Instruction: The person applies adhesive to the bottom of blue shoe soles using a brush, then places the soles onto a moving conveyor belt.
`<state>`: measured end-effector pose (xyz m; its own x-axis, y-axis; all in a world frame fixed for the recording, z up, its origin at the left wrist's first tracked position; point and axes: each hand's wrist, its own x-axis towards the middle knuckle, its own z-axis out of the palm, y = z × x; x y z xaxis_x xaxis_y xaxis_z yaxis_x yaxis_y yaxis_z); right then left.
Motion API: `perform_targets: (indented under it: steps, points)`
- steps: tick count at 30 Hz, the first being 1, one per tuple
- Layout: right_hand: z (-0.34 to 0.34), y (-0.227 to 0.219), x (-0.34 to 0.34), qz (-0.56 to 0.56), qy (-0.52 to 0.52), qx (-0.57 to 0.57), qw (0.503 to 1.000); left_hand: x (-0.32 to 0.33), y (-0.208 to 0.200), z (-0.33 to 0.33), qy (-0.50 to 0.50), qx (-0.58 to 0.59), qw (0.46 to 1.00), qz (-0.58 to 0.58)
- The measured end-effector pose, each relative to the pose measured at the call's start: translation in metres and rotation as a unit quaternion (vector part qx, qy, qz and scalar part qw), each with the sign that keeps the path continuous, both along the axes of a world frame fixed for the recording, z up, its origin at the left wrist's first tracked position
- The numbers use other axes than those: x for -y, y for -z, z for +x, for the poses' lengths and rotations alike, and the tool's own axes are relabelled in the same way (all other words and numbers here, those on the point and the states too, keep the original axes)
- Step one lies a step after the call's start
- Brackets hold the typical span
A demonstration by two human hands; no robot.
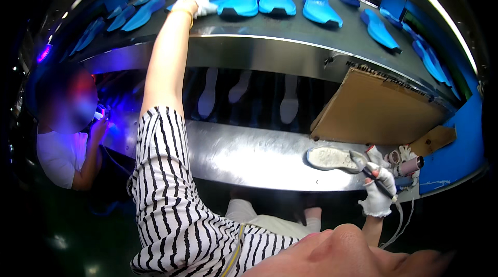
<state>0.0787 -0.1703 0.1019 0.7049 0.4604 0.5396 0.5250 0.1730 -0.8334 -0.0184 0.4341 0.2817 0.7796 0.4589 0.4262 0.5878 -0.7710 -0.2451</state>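
My left hand [199,1], in a white glove, reaches far up to the belt. Its fingers are apart at the near-left end of a blue sole-shaped piece [241,1]; whether they press on it I cannot tell. Down at the right, my right hand [378,191] wears a white glove with bare fingertips. It grips a dark pen-like tool [383,185] with a pale tube trailing from its rear. The tool's front end is over the right end of a pale shoe sole [332,157], which lies flat on the metal shelf [249,155].
Several blue sole-shaped pieces [319,7] line the dark belt [207,29]. A cardboard sheet [381,108] leans above the shelf. Right of the sole sit a pink cylinder [410,166] and a white glove-like bundle [377,155]. Pale soles [289,100] lie under the belt. A person [65,152] works at left.
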Motion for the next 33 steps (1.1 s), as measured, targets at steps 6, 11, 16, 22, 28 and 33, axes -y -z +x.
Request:
perform_targets:
  steps: [6,11,16,22,28,33]
  points:
    - [0.003,0.000,-0.019,-0.007,0.005,-0.020,1.000,-0.021,0.014,-0.003,-0.037,0.008,0.973,-0.230]
    - [-0.006,0.005,-0.041,-0.005,-0.029,-0.080,0.996,0.007,0.004,-0.050,-0.138,-0.017,0.961,-0.238]
    - [-0.011,0.007,-0.042,0.005,-0.019,-0.100,0.995,-0.061,0.016,-0.114,-0.225,0.032,0.963,-0.145]
    - [-0.014,0.005,-0.039,-0.001,-0.020,-0.097,0.995,-0.016,0.013,-0.106,0.060,0.194,0.977,0.062]
    - [-0.020,0.003,-0.041,0.019,-0.033,-0.098,0.994,0.098,0.013,-0.015,0.284,0.085,0.935,-0.195]
    - [-0.024,0.006,-0.032,0.025,-0.045,-0.107,0.993,0.062,0.004,-0.041,0.126,0.081,0.959,-0.241]
